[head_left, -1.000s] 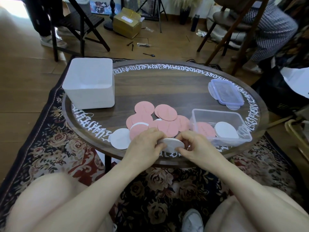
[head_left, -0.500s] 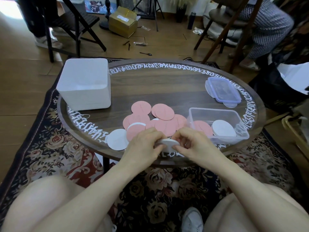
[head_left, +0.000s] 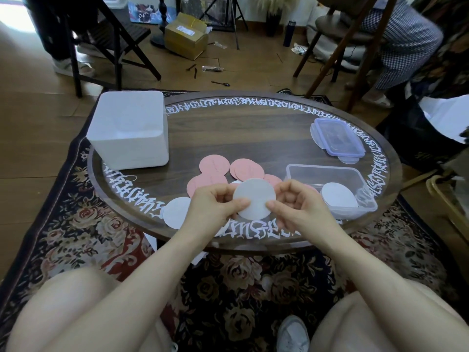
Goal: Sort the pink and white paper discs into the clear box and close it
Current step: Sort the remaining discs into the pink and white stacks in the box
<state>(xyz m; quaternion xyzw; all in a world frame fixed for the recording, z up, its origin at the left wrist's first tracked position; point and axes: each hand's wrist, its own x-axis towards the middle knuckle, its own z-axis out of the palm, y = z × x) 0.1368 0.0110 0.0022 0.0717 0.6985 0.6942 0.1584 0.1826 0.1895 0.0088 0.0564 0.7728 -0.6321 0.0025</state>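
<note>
Head view: a round white paper disc (head_left: 254, 198) is held upright above the near edge of the oval wooden table (head_left: 253, 138) — pinched at its left rim by the left hand (head_left: 215, 207) and at its right rim by the right hand (head_left: 297, 207). Loose pink paper discs (head_left: 229, 171) lie behind it; the clear rectangular plastic box (head_left: 330, 189) is just to the right, lid off — white discs inside.

white bin (head_left: 129, 128) on table (head_left: 241, 128), cardboard box (head_left: 185, 35), perhaps spoon (head_left: 221, 83)

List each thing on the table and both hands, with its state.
clear box: open, white discs inside
lid: off, lying behind the box
white disc: held up, pinched by both hands
left hand: pinching disc
right hand: pinching disc
pink discs: loose pile
white bin: open
</note>
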